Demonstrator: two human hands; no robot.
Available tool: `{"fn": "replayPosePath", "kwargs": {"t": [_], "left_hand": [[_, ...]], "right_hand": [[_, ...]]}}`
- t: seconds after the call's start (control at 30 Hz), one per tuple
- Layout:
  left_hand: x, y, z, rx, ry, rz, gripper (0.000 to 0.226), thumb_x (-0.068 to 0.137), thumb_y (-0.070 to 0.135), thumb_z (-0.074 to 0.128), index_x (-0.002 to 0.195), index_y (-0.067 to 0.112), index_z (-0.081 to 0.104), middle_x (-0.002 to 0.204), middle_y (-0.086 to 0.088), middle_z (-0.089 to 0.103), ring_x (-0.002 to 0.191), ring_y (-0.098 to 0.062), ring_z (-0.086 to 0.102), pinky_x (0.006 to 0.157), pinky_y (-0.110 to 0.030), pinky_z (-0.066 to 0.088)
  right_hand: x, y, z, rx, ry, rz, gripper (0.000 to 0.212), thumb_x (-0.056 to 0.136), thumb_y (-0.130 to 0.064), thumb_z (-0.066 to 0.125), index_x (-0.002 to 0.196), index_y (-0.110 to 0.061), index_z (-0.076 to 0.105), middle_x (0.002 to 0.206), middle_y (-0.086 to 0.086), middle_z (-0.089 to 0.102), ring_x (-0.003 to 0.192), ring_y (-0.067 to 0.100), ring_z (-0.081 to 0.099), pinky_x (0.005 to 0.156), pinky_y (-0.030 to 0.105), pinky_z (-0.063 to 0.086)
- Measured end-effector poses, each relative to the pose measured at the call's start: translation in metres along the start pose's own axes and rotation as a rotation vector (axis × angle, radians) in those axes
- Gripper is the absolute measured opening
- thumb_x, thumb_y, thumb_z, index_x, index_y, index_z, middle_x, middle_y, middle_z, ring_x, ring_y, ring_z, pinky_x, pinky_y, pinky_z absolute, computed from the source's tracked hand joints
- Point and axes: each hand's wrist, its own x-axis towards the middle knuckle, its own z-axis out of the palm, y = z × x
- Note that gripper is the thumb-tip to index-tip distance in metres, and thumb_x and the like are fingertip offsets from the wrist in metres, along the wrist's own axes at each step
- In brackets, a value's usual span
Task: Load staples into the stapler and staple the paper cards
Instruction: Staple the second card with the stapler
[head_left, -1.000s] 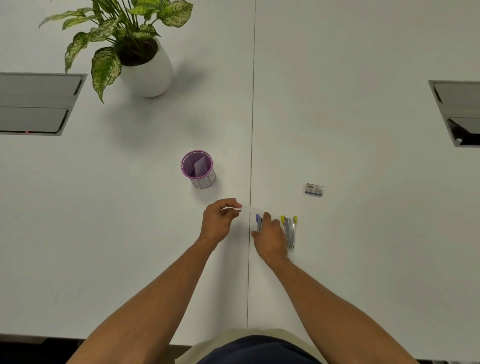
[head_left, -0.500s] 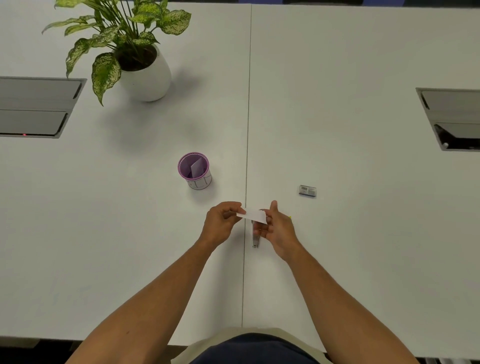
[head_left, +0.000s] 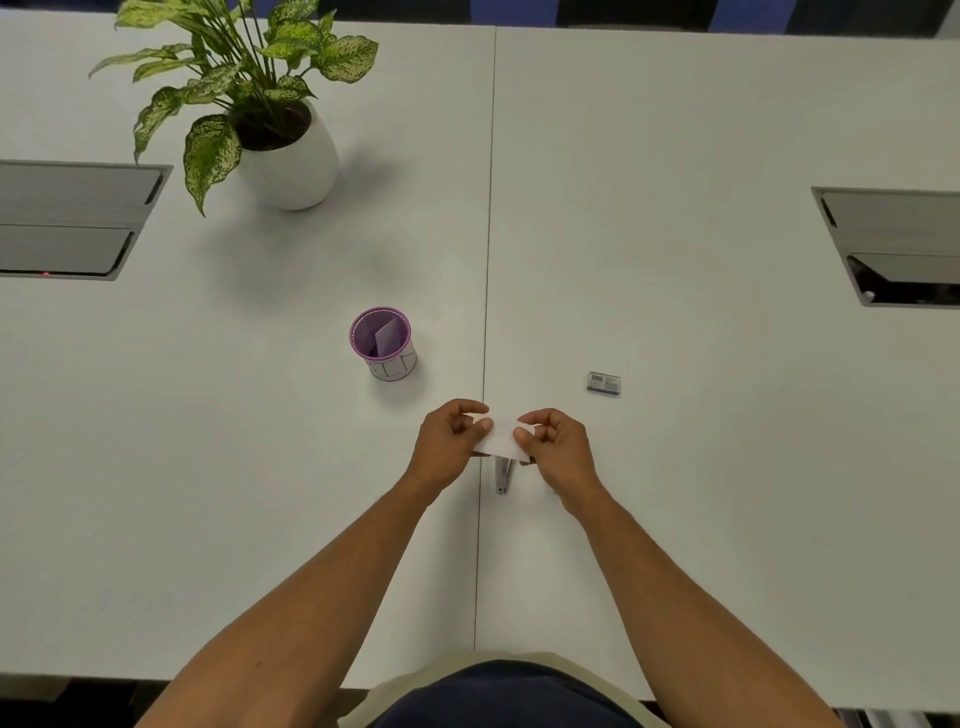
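Note:
A small white paper card (head_left: 500, 435) is held just above the table between both hands. My left hand (head_left: 448, 442) pinches its left end and my right hand (head_left: 558, 448) pinches its right end. A tiny mark shows near the card's middle. Below the card, the grey end of a stapler (head_left: 502, 475) lies on the table, mostly hidden by the card and my right hand. A small staple box (head_left: 603, 383) with a barcode lies to the right, apart from both hands.
A purple-rimmed cup (head_left: 383, 344) holding a paper card stands to the upper left of the hands. A potted plant (head_left: 270, 130) is at the far left. Two recessed cable hatches (head_left: 72, 221) (head_left: 893, 247) sit in the white table (head_left: 727, 493).
My right hand left the staplers on the table and came up to grip the card's right end. The card now faces up flat between both hands. The yellow-tipped stapler is hidden.

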Motion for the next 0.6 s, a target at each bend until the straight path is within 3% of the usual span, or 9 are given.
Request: {"fn": "replayPosePath", "kwargs": {"t": [0.13,0.27,0.43,0.6], "left_hand": [[0.0,-0.001,0.002,0.003,0.055,-0.012,0.003,0.089,0.009,0.066,0.086,0.01,0.067,0.08,-0.007,0.07,0.076,-0.015,0.07,0.06,-0.028,0.059],[0.001,-0.001,0.003,-0.001,0.051,-0.011,0.004,0.089,0.009,0.066,0.085,0.008,0.067,0.076,-0.002,0.07,0.067,-0.005,0.069,0.058,-0.026,0.058],[0.0,-0.003,0.005,0.015,0.073,-0.017,0.009,0.091,0.014,0.064,0.086,0.008,0.068,0.088,-0.013,0.071,0.084,-0.022,0.069,0.066,-0.034,0.061],[-0.001,-0.004,0.008,0.058,0.099,-0.003,0.012,0.092,0.016,0.062,0.082,0.012,0.067,0.088,-0.009,0.068,0.086,-0.023,0.066,0.061,-0.026,0.059]], "right_hand": [[-0.004,-0.005,-0.002,0.061,-0.021,-0.007,0.008,0.088,-0.011,0.069,0.095,-0.016,0.069,0.082,0.005,0.067,0.08,0.021,0.065,0.07,0.033,0.059],[-0.008,-0.01,-0.005,0.279,-0.039,0.102,0.009,0.094,-0.01,0.061,0.097,-0.008,0.069,0.096,0.012,0.071,0.088,0.024,0.069,0.063,0.029,0.059],[-0.009,-0.011,-0.006,0.352,-0.084,0.179,0.015,0.097,-0.007,0.055,0.099,-0.006,0.069,0.098,0.013,0.07,0.091,0.028,0.068,0.076,0.038,0.06],[-0.009,-0.014,-0.006,0.36,-0.063,0.186,0.015,0.097,-0.007,0.054,0.097,-0.01,0.069,0.102,0.012,0.07,0.097,0.029,0.067,0.072,0.034,0.06]]}}
